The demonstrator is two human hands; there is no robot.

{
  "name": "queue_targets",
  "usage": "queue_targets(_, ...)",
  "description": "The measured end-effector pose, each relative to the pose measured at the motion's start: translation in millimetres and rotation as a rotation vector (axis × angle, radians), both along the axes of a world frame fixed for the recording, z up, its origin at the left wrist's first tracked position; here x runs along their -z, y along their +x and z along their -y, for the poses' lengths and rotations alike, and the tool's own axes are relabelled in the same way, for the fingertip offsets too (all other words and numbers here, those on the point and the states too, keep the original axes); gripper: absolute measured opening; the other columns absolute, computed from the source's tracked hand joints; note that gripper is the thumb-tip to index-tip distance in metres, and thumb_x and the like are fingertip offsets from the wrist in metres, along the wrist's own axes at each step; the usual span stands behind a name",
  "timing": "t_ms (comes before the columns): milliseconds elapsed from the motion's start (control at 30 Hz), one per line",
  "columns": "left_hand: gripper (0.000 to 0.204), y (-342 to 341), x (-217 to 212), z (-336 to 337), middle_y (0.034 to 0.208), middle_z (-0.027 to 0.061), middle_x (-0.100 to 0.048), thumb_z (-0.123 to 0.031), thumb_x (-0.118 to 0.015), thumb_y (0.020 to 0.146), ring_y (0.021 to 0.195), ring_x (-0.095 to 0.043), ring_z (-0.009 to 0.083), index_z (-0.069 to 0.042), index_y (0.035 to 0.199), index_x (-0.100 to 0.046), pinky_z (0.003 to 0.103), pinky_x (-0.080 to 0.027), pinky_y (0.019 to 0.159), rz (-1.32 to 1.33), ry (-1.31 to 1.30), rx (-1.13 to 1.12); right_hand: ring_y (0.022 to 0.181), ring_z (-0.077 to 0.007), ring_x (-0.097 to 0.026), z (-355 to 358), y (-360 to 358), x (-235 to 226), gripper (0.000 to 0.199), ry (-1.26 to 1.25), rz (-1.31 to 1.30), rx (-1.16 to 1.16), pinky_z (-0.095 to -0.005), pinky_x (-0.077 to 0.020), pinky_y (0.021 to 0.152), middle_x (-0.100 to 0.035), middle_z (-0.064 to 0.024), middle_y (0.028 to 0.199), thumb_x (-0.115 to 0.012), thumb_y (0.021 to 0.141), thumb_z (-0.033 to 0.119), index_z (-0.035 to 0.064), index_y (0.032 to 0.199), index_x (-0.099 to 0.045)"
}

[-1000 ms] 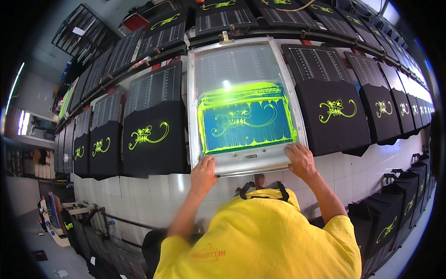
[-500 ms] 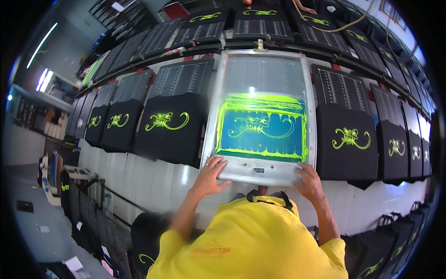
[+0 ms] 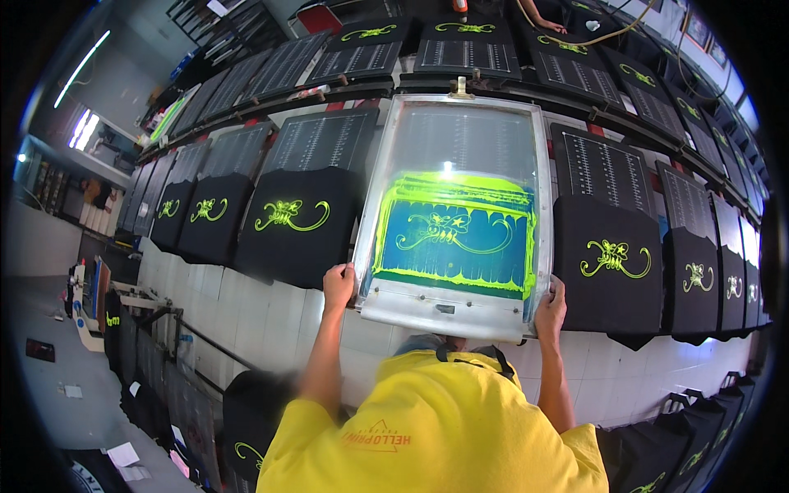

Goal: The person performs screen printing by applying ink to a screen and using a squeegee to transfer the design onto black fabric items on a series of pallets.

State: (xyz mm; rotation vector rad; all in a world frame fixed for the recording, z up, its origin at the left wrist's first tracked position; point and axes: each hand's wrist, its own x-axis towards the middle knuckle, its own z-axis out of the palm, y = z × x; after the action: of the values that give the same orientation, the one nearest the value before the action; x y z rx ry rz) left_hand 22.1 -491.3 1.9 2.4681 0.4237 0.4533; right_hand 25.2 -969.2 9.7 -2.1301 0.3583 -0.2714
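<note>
Currently both hands clamp the near edge of a metal-framed printing screen (image 3: 460,218) — left hand (image 3: 338,285) on the near-left corner, right hand (image 3: 551,301) on the near-right corner, well apart, fingers curled over the rail. Screen lies directly ahead of the hands, its long axis running near to far, away from the body; neither hand is clearly nearer, the grip looks even. Mesh carries a blue stencil panel ringed with bright yellow-green ink (image 3: 454,232), heaviest along the far and near margins.

Screen sits over a pallet on the long counter (image 3: 271,304), between two black garments already bearing the yellow-green flourish: one just left (image 3: 292,218), one just right (image 3: 612,263). Frame edges close to both neighbours — little side room. Far end meets a clamp or hinge bracket (image 3: 462,85); I cannot tell whether it is locked. More printed black pieces run off left and right along the row. Open room lies mainly upward and toward the body.
</note>
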Motion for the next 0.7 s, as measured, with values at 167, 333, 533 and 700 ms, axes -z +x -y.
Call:
queue_targets(167, 0.035, 4, -4, -8, 0.06, 0.0081, -0.057, -0.028, -0.061, 0.091, 0.057, -0.046, 0.0096, 0.005, 0.079, -0.065, 0.032, -0.039, 0.053, -0.183, -0.309, 0.005, 0.1, -0.0327, -0.062, -4, 4, -1, 0.032, 0.077, -0.03, 0.053, -0.0379, -0.0473, 0.087, -0.064, -0.0191, 0.108, -0.044, 0.094, 0.004, 0.0046, 0.126, -0.052)
queue_targets(333, 0.033, 6, -2, -20, 0.061, -0.0006, -0.056, -0.026, -0.063, 0.091, 0.057, -0.045, 0.0068, 0.004, 0.078, -0.066, 0.028, -0.037, 0.052, -0.246, -0.539, 0.018, 0.103, -0.0361, -0.062, -7, 8, 7, 0.032, -0.054, -0.051, 0.116, -0.041, -0.047, 0.088, -0.064, -0.0218, 0.11, -0.043, 0.094, 0.009, 0.0016, 0.123, -0.056)
queue_targets(533, 0.026, 8, -8, -22, 0.066, -0.0034, -0.056, -0.022, -0.064, 0.091, 0.058, -0.043, 0.004, 0.002, 0.08, -0.068, 0.024, -0.034, 0.052, -0.302, -0.815, -0.021, 0.096, -0.0331, -0.065, -4, 12, 7, 0.033, -0.021, -0.02, 0.136, -0.0387, -0.0478, 0.085, -0.067, -0.0225, 0.1, -0.044, 0.089, 0.007, -0.0022, 0.114, -0.062)
queue_targets(700, 0.025, 4, -14, -21, 0.071, -0.0019, -0.059, -0.02, -0.065, 0.09, 0.062, -0.047, 0.005, 0.004, 0.083, -0.068, 0.024, -0.038, 0.056, -0.231, -0.783, -0.065, 0.087, -0.029, -0.067, -1, 12, -3, 0.03, 0.055, -0.014, 0.142, -0.0349, -0.0493, 0.08, -0.068, -0.0209, 0.093, -0.047, 0.085, 0.004, -0.0037, 0.107, -0.066)
